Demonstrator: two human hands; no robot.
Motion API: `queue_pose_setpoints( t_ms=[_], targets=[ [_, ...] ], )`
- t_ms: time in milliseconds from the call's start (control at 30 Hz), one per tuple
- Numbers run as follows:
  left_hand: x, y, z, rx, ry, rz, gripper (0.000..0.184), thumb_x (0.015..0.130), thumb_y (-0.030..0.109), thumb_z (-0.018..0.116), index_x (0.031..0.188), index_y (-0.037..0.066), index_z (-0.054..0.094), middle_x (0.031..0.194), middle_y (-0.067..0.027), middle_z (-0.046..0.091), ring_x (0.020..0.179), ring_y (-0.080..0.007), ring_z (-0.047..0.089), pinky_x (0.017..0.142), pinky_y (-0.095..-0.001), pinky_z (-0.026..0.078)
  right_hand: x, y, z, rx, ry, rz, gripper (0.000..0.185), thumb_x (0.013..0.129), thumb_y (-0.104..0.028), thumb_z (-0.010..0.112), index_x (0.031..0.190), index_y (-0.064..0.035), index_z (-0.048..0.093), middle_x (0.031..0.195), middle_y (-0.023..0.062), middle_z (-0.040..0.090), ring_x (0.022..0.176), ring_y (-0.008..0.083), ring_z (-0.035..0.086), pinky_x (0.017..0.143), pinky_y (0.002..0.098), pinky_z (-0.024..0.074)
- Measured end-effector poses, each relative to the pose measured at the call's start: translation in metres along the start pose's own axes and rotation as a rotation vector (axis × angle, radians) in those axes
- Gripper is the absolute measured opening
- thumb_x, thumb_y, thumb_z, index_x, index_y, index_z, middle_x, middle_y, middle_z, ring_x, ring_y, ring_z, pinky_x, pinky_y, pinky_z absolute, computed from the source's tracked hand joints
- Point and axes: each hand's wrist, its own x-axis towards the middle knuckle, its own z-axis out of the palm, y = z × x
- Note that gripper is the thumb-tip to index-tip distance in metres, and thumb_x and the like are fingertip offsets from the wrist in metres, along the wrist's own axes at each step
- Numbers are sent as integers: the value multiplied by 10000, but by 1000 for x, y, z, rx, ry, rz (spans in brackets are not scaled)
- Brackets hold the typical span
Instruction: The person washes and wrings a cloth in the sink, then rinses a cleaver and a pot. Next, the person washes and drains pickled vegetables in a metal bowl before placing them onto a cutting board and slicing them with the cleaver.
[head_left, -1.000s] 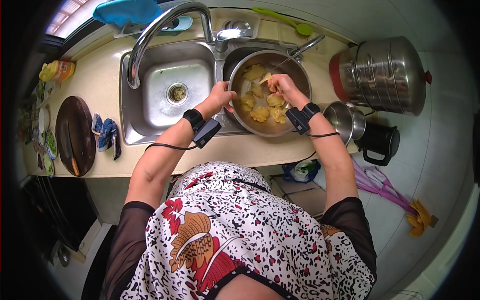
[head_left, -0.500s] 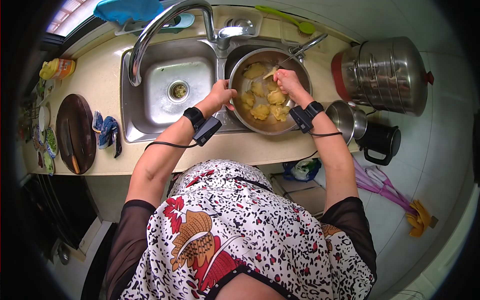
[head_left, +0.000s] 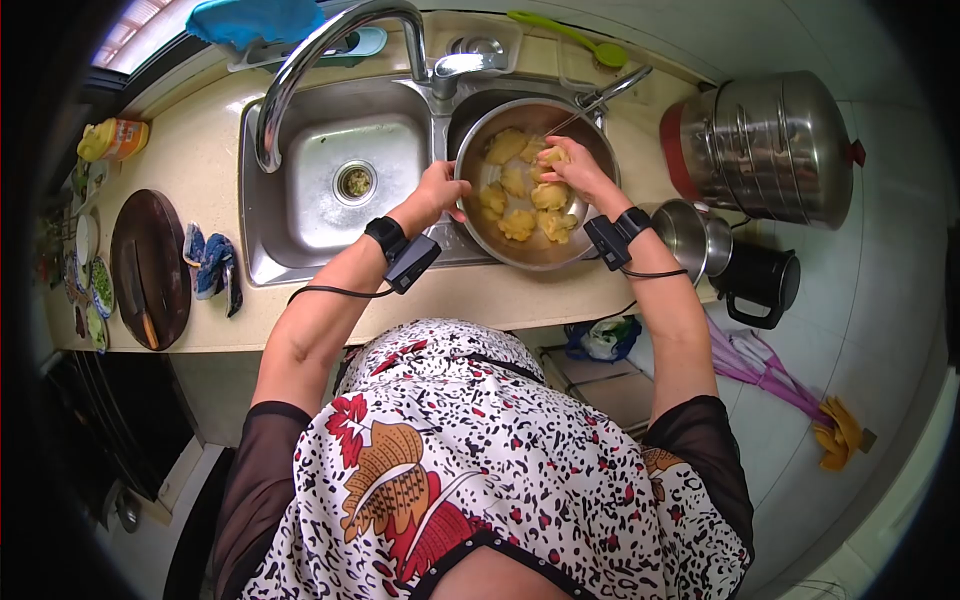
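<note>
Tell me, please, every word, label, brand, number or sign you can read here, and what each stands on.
No text can be read.
Orange-and-yellow container: bears a printed label, too small and blurred to read.
Left-wrist device: any marking is too small to read.
Right-wrist device: likewise too small to read.
</note>
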Motion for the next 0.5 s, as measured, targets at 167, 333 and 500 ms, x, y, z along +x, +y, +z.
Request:
queue_pose_setpoints(
  t_ms=[167,333,500],
  targets=[
    [-6,6,0,-23,-29,-2,315,751,-15,534,1051,-109,529,828,-106,580,609,-186,584,384,-281,525,-4,1,1,127,-102,-12,220,865,43,441,1080,46,488,1043,156,574,855,207,615,711,300,563],
    [3,-3,-3,-7,-20,-30,334,758,-30,539,1087,-92,542,833,-93,567,614,-189,582,392,-288,537,-8,-9,5,-10,-83,121,229,951,-176,435,965,16,559,803,139,630,582,156,603,498,243,505],
    [3,-5,-3,-10,-15,-5,317,747,-20,534,1054,-98,534,831,-105,590,576,-174,574,383,-274,519,-8,-10,4,-39,-83,79,360,956,-334,428,968,-16,597,744,115,631,518,150,553,465,206,425]
  ],
)
